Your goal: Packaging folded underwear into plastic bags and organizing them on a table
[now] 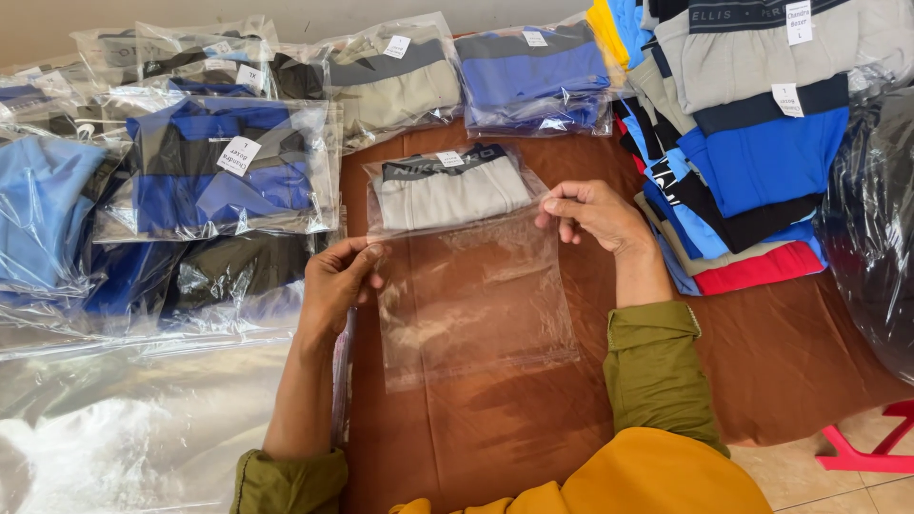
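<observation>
Head view: a clear, flat plastic bag (476, 295) lies on the brown-covered counter (781, 352), with a folded grey undergarment with a dark waistband (447, 190) tucked into its far end. The left hand (335, 286) has its fingers pinched shut on the bag's left edge; the right hand (592, 214) grips the right edge likewise. Bagged blue and black garments (224, 171) lie just left; unbagged folded ones (752, 143) are stacked right.

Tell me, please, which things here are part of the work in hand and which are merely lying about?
In hand: clear plastic bag, grey folded garment inside it, left hand and right hand pinching its sides.

Lying about: bagged garments, unbagged folded stack, loose plastic sheeting, red stool.
</observation>
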